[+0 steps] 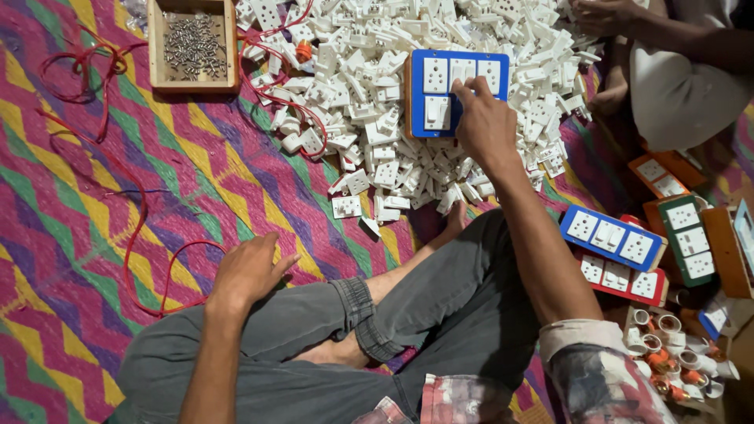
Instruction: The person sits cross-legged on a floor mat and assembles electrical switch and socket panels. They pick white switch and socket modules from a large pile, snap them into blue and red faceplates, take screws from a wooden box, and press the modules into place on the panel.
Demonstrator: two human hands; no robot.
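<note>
- red wire (133, 228) loops over the patterned mat (71, 259); a wooden box of small screws (192, 47) sits at top left.
- left hand (247, 271) rests on the knee, fingers loosely curled, holding nothing.
- pile of white switch parts (369, 118) spreads across the middle.
- blue switch board (455, 90) lies on the pile; right hand (483, 126) presses fingertips on its face, fingers narrow. seating a part well likely needs square, even pressure.
- finished boards (616, 239) stack at right; another person's hand (605, 16) works top right.
</note>
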